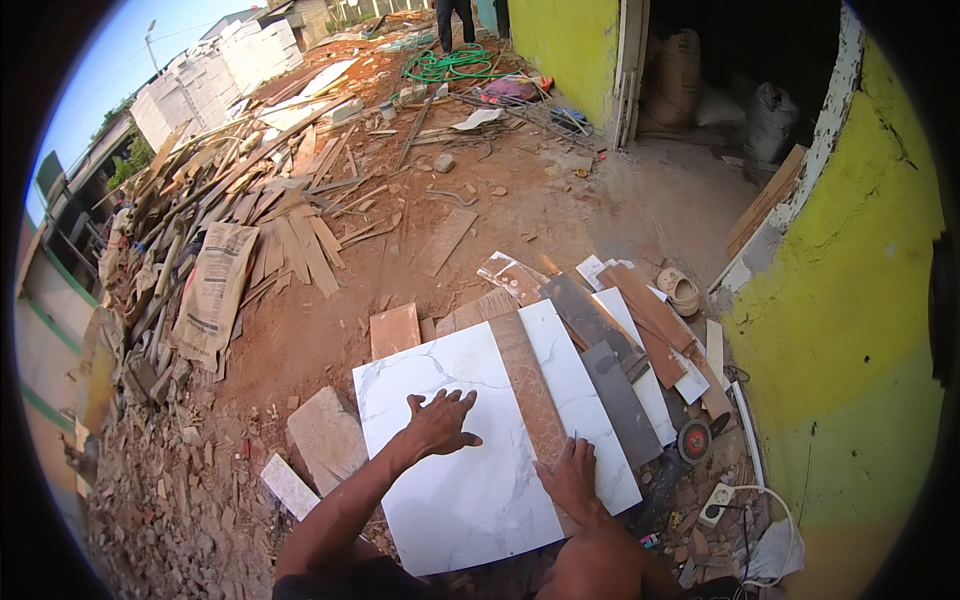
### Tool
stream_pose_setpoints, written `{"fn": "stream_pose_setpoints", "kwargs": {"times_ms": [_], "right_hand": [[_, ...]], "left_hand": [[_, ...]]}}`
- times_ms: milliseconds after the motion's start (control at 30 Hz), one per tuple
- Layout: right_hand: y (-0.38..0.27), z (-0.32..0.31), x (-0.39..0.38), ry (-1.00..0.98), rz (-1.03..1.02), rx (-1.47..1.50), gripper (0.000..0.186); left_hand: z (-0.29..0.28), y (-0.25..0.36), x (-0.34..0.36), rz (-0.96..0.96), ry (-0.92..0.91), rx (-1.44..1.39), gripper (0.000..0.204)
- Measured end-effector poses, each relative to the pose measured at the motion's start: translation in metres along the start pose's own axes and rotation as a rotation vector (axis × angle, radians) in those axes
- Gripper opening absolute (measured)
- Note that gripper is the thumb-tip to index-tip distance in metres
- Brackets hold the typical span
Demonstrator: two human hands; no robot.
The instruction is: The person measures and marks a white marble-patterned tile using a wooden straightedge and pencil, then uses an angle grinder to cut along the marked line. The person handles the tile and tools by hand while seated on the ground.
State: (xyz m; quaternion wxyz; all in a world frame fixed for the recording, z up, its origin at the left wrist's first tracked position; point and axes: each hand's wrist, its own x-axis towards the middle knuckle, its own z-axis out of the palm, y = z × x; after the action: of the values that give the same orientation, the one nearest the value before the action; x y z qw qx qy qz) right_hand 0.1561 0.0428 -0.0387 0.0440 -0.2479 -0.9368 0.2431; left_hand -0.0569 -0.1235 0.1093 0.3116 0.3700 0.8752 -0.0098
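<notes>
A large white marble-patterned tile (410, 510) lies at the bottom centre. My left hand (435, 425) is over it, fingers spread and slightly bent. A brown patterned strip (520, 370) lies along its right side, beside another white marbled piece (585, 390). My right hand (572, 470) rests on the strip with fingers curled round a small thin item, too small to name. Dark grey (615, 395) and wood-look tile pieces (645, 320) lie to the right. An angle grinder's disc (692, 440) shows beside them, its body partly hidden.
A power strip (716, 505) with cords sits by the yellow wall (830, 380) at right. Scrap wood (290, 240), a paper sack (215, 285) and rubble (170, 500) cover the left. Beyond are a doorway with sacks (675, 80), a coiled green hose (450, 65) and a standing person (455, 20).
</notes>
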Motion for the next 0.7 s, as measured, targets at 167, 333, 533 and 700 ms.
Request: {"fn": "stream_pose_setpoints", "kwargs": {"times_ms": [167, 333, 533, 700], "right_hand": [[0.005, -0.019, 0.001, 0.059, 0.063, -0.038, 0.076], [0.028, -0.044, -0.03, 0.149, 0.016, -0.013, 0.08], [0.051, -0.097, -0.083, 0.148, 0.049, 0.298, 0.065], [0.083, -0.105, -0.147, 0.294, 0.204, 0.411, 0.06]], "left_hand": [[-0.011, -0.029, -0.05, -0.083, 0.265, -0.205, 0.083], [0.011, -0.061, -0.078, -0.206, 0.171, -0.297, 0.077], [0.001, -0.077, -0.105, -0.243, 0.297, -0.411, 0.076], [0.002, -0.089, -0.113, -0.292, 0.302, -0.345, 0.075]]}}
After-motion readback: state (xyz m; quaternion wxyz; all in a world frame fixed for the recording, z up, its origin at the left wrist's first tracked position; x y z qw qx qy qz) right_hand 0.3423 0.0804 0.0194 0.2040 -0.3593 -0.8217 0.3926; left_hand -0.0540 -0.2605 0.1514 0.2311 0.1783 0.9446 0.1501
